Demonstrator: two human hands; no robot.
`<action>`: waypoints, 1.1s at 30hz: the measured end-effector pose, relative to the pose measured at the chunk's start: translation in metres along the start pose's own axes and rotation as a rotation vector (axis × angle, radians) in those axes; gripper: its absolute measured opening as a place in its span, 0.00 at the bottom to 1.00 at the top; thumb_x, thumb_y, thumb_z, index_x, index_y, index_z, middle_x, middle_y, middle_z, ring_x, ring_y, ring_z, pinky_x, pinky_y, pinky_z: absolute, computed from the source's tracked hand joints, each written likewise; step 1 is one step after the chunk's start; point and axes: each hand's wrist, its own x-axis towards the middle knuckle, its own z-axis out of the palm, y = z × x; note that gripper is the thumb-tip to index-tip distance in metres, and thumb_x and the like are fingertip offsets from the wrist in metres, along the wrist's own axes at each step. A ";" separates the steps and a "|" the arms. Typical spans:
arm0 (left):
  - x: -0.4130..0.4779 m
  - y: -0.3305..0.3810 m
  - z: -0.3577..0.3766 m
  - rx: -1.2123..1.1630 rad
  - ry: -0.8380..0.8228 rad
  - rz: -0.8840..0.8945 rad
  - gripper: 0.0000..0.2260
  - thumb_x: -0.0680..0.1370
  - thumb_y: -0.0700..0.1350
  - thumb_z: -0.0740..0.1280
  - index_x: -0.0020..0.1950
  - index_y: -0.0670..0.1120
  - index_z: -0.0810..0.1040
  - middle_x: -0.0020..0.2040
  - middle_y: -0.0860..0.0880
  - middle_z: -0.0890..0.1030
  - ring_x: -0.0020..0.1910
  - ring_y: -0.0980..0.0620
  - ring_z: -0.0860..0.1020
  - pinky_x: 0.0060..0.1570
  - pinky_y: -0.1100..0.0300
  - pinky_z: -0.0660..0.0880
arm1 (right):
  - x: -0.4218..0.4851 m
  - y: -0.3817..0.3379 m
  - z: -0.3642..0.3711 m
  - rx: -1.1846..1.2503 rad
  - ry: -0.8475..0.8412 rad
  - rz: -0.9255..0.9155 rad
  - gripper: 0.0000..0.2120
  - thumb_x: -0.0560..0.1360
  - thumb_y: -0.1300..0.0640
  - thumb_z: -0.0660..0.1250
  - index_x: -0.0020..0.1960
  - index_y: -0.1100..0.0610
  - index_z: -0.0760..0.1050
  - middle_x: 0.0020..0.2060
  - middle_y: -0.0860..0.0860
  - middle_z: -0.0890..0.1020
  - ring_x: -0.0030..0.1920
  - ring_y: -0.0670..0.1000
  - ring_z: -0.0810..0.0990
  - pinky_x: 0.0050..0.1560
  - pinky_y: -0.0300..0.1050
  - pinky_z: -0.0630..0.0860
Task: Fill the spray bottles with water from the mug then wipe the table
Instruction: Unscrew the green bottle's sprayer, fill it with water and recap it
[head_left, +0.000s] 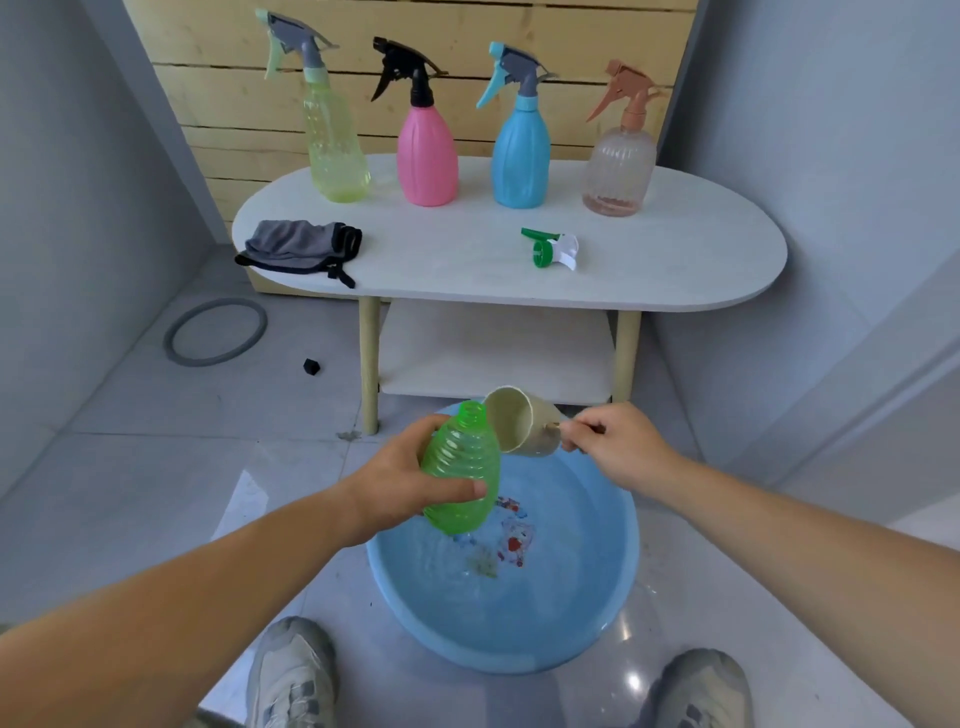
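Observation:
My left hand (400, 480) grips an uncapped green bottle (462, 470) over a blue basin (597, 587) of water on the floor. My right hand (613, 447) pinches the handle of a cream mug (519, 418), which is tipped on its side with its rim at the bottle's neck. The bottle's green and white spray head (551, 248) lies on the white table (675, 260). Along the table's back stand several capped spray bottles: yellow (335, 148), pink (427, 156), blue (521, 156) and peach (618, 166). A grey cloth (298, 249) lies at the table's left end.
The table has a lower shelf (493, 348) and pale legs. A grey ring (215, 332) and a small black object (311, 366) lie on the tiled floor at left. My two shoes (291, 675) stand on either side of the basin's near edge. Grey walls close both sides.

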 end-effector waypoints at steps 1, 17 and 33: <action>0.003 -0.004 0.000 -0.001 0.001 -0.017 0.27 0.71 0.36 0.80 0.64 0.56 0.76 0.54 0.48 0.85 0.51 0.52 0.86 0.43 0.57 0.82 | 0.005 0.012 0.007 -0.048 -0.025 0.027 0.17 0.80 0.53 0.65 0.39 0.63 0.81 0.31 0.59 0.76 0.30 0.53 0.71 0.32 0.44 0.64; 0.046 -0.077 0.007 -0.005 -0.022 -0.187 0.33 0.62 0.44 0.83 0.65 0.54 0.76 0.58 0.45 0.85 0.58 0.47 0.84 0.55 0.51 0.83 | 0.061 0.127 0.087 -0.411 -0.244 -0.078 0.14 0.80 0.49 0.62 0.40 0.54 0.80 0.35 0.51 0.79 0.43 0.55 0.77 0.43 0.46 0.68; 0.055 -0.100 -0.002 -0.023 -0.025 -0.262 0.30 0.64 0.43 0.80 0.65 0.53 0.77 0.56 0.47 0.86 0.51 0.54 0.85 0.42 0.63 0.80 | 0.080 0.147 0.106 -0.457 -0.362 -0.075 0.15 0.81 0.52 0.61 0.44 0.59 0.81 0.40 0.55 0.80 0.47 0.55 0.76 0.50 0.51 0.72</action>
